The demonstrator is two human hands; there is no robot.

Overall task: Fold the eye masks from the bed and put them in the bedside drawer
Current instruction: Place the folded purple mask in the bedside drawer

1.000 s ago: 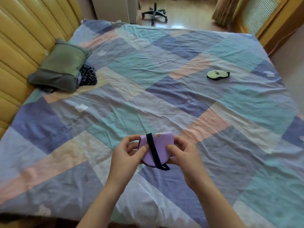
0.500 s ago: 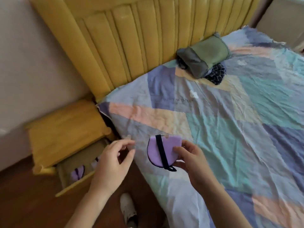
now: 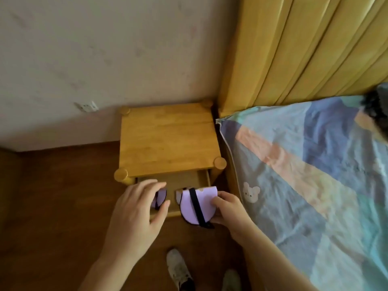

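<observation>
Head view. Right hand (image 3: 227, 208) pinched shut on the folded purple eye mask (image 3: 197, 204), thumb on top, other fingers hidden behind. Black strap (image 3: 196, 204) wrapped round the mask, loose end dangling below the hand's left side. Mask held just above the front edge of the open drawer (image 3: 184, 181), not yet inside. Left hand (image 3: 138, 208) spread open, holding nothing, hovering over the drawer's left part. Under its fingertips, another purple mask (image 3: 160, 197) lying in the drawer already. Maybe touching it, hard to tell with the fingers in the way. Bedside cabinet (image 3: 168, 139) just beyond both hands, bed (image 3: 304, 175) off past the right hand.

To do this step well: keep the pinch tight so the fold stays shut. Move the mask forward and down, past the drawer's front edge. Lay it flat in the bare spot just right of the left hand. Tuck the loose strap in too, or risk it catching when the drawer shuts. Let go only once the mask rests on the drawer floor. Keep the left hand out of the way.
</observation>
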